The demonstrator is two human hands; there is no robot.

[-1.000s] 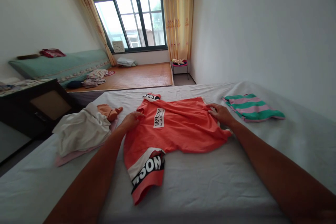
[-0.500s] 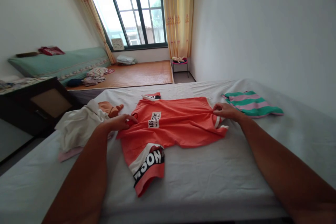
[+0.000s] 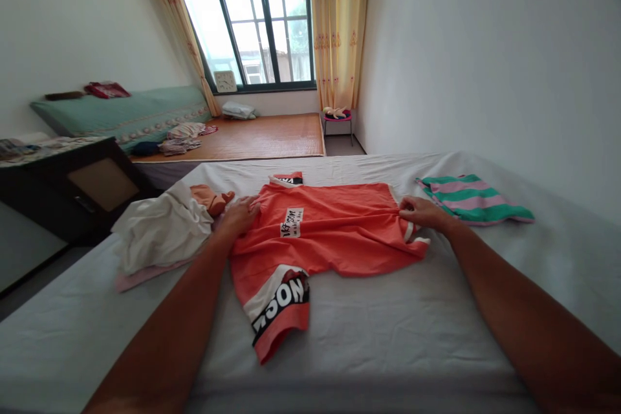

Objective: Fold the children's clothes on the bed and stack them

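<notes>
An orange-red T-shirt (image 3: 339, 233) lies spread sideways on the grey-white bed sheet, collar end to the left and hem to the right. A small white patch with lettering marks its chest, and the near sleeve has a black band with white letters. My left hand (image 3: 240, 215) rests on the collar end, its fingers stretched out over the cloth. At the other end my right hand (image 3: 421, 212) pinches the hem between thumb and fingers. A ridge of cloth runs between the two hands.
Left of the shirt sits a pile of white clothes (image 3: 160, 226) with an orange-brown piece (image 3: 211, 200) beside it. A folded green-and-pink striped garment (image 3: 478, 197) lies to the right. Beyond are a dark cabinet (image 3: 92, 174), another bed (image 3: 272, 136) and a pink stool (image 3: 338, 118).
My left hand has moved slightly away from me along the collar, and its fingers have flattened onto the cloth. My right hand keeps its pinch on the hem. The view has shifted slightly.
</notes>
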